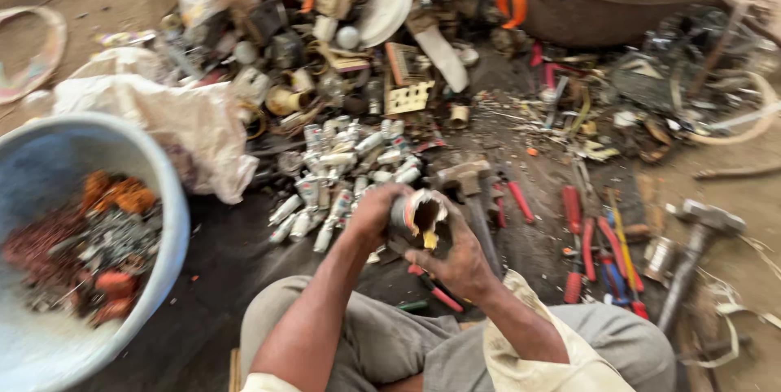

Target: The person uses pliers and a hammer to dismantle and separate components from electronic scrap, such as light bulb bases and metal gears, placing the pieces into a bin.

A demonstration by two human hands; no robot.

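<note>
Both my hands meet just above my knees around one small scrap part (pixel 420 217), a pale broken casing with a yellowish piece showing inside. My left hand (pixel 370 217) grips its left side. My right hand (pixel 460 258) cups it from below and the right. Beyond my hands lies a heap of several white tube-shaped parts (pixel 342 168) on the dark ground. A hammer (pixel 468 185) lies just behind my right hand.
A blue tub (pixel 167 197) with copper wire and red scrap stands at the left, next to a white sack (pixel 175 115). Red-handled pliers (pixel 582 237) and screwdrivers lie at the right, with a second hammer (pixel 700 246). A large pile of scrap (pixel 358 26) and a big basin (pixel 602 10) fill the back.
</note>
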